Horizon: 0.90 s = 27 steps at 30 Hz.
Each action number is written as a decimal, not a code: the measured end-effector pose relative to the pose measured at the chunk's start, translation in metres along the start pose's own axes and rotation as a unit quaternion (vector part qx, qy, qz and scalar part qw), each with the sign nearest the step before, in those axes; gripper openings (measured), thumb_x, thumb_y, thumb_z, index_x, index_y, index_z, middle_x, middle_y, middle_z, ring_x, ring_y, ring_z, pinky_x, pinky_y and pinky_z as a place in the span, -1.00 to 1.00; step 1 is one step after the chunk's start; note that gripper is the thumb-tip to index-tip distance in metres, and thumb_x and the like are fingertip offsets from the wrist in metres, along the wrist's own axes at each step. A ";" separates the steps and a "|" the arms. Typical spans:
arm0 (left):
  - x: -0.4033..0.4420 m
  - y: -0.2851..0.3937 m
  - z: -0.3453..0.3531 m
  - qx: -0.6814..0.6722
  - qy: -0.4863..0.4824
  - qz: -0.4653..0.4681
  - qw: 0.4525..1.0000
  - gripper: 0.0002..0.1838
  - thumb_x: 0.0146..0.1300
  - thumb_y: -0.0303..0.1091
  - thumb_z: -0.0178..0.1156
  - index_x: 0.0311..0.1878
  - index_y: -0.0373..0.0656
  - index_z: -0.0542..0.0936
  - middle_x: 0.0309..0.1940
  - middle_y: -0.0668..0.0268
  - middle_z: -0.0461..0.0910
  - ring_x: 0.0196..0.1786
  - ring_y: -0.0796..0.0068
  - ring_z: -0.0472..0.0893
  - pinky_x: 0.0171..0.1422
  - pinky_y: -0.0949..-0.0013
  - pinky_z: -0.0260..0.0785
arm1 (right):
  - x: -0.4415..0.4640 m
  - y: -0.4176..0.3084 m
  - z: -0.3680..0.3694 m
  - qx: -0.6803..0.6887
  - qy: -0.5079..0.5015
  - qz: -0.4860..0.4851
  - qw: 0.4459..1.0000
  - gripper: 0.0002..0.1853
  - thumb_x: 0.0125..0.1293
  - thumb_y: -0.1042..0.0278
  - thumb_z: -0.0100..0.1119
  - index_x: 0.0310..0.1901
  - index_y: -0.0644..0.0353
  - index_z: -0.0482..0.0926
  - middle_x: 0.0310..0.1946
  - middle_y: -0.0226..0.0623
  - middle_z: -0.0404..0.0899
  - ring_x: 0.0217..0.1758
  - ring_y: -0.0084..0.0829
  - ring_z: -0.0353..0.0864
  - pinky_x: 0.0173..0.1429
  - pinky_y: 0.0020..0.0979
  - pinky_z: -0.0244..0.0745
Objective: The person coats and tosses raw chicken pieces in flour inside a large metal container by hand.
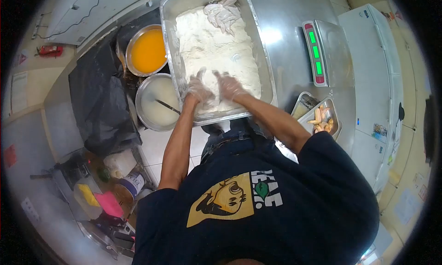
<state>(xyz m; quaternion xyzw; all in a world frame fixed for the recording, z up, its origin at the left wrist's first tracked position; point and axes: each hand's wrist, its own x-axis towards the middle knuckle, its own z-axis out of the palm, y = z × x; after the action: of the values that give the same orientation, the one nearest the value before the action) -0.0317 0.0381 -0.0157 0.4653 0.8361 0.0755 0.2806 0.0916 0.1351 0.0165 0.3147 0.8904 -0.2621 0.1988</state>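
Observation:
A deep metal tray (269, 71) of white flour (202, 39) stands in front of me. Both my hands wear clear plastic gloves dusted with flour. Low in the tray at the left, my left hand (199, 89) touches the flour with its fingers apart. My right hand (230, 86) is just to the right, fingers stretched over the flour. Between the two hands only flour shows; anything buried under it is hidden. A heap of flour-coated pieces, which look like raw chicken (223, 15), lies at the tray's far end.
Left of the tray are a bowl of orange liquid (148, 50) and a bowl of whitish liquid (154, 92) with a dark-handled utensil. A digital scale (317, 53) stands on the steel counter (287, 39) at right. Nearer me, a small tray holds pinkish raw pieces (323, 118).

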 end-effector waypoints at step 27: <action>0.072 -0.014 0.035 -0.165 0.021 0.015 0.986 -0.62 0.15 -0.07 -0.09 -0.12 -0.08 0.56 -0.17 -0.06 0.52 -0.05 0.04 0.50 0.03 0.17 0.31 | 0.077 0.051 -0.025 0.253 -0.092 -0.066 0.961 -0.58 0.06 0.18 0.02 -0.12 0.33 0.50 -0.15 0.03 0.53 -0.07 -0.15 0.52 0.01 -0.24 0.37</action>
<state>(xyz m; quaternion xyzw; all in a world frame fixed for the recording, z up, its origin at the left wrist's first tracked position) -0.0525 0.0850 -0.0788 0.4232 0.8109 0.2260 0.3351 0.0647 0.2186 -0.0215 0.2693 0.7919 -0.5190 0.1761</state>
